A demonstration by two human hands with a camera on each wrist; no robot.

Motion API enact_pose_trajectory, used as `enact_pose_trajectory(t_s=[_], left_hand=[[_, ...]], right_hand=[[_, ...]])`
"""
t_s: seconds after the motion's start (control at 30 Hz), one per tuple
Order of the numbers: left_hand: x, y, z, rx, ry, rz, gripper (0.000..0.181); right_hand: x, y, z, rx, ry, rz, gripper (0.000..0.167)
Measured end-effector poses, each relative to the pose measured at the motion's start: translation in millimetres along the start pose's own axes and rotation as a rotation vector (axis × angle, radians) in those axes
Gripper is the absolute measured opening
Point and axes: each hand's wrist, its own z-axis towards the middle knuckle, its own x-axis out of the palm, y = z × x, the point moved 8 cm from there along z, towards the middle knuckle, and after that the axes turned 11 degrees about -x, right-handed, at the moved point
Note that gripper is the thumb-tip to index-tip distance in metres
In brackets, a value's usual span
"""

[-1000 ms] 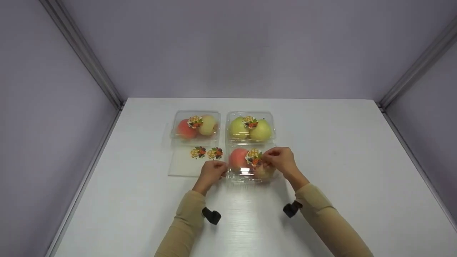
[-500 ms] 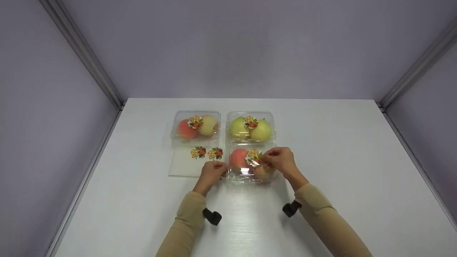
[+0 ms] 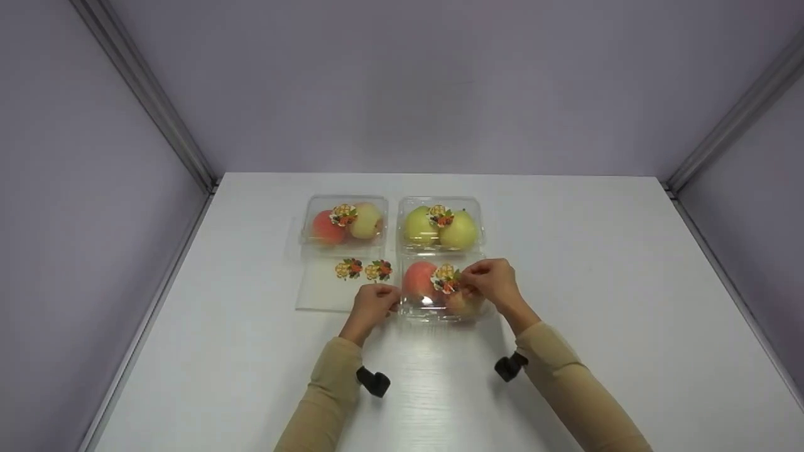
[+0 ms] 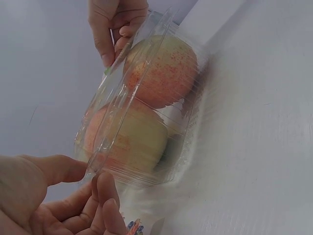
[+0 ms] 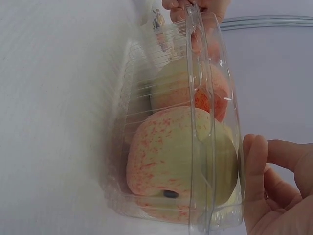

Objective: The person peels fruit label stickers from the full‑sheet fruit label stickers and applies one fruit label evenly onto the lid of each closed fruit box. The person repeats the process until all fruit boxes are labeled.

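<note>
In the head view, a clear plastic fruit container [image 3: 428, 317] with two red-and-yellow apples [image 3: 419, 278] stands near the table's middle, lid down. My left hand [image 3: 373, 304] pinches its left rim between thumb and fingers, as the left wrist view also shows. On the lid lies a fruit-patterned sticker [image 3: 443, 280]. My right hand [image 3: 494, 282] pinches the sticker's right edge with thumb and forefinger, against the lid. From the right wrist view, the right fingers [image 5: 255, 161] touch the lid beside the nearer apple [image 5: 164, 156]; the sticker is hard to make out there.
Left of the container lies a white backing sheet [image 3: 320, 292] bearing two more fruit stickers [image 3: 379, 270]. Behind are two closed containers with stickers: one of apples [image 3: 330, 227], one of yellow-green fruit [image 3: 458, 230]. Grey walls [image 3: 421, 88] enclose the white table [image 3: 597, 282].
My right hand and forearm have shifted very slightly left, the container with them. The left hand keeps its grip on the rim.
</note>
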Motion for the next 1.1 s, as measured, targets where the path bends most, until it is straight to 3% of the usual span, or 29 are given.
enact_pose_trajectory(t_s=[0.47,0.8,1.1], left_hand=[[-1.1,-1.7,-2.7,0.010,0.002,0.004,0.025],[-0.3,0.2,-1.0,-0.011,-0.005,0.001,0.026],[-0.4,0.0,-1.9,-0.009,-0.001,0.007,0.026]], right_hand=[[-1,6,-2.1,-0.019,-0.001,-0.057,0.015],[-7,15,-1.6,-0.110,0.018,-0.264,0.022],[-10,16,-3.0,-0.173,0.020,-0.305,0.022]])
